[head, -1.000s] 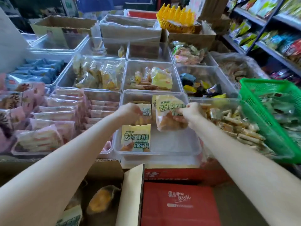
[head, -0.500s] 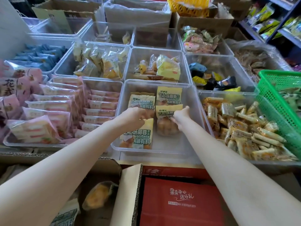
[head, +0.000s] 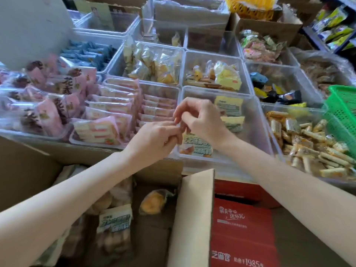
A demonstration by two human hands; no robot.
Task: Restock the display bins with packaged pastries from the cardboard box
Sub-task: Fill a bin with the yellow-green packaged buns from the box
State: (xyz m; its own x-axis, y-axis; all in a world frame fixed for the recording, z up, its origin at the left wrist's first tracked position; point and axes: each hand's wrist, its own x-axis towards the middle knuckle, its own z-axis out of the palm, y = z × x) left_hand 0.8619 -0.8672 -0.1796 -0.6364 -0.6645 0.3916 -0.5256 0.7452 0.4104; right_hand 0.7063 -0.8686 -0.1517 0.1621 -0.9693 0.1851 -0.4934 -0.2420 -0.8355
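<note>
Head view: my left hand (head: 154, 139) and right hand (head: 200, 118) meet with curled fingers touching above the clear bin (head: 252, 120); whether they grip anything, I cannot tell

1. Clear bin (head: 250, 116) is sitting mid-frame; three pastry packs (head: 229, 106) are lying in it, toward 12 and 6 o'clock.
2. Both hands, left hand (head: 154, 139) and right hand (head: 200, 118), are meeting over the bin's 9 o'clock rim, fingertips touching.
3. Cardboard box (head: 192, 218) is sitting at 6 o'clock, more packs (head: 114, 218) lying inside.
4. Wafer-stick bin (head: 312, 143) is sitting at 3 o'clock, green basket (head: 342, 112) just beyond it.
5. Sandwich-cake bin (head: 123, 112) is sitting at 9 o'clock.
6. Further bins are lining up at 12 o'clock.
</note>
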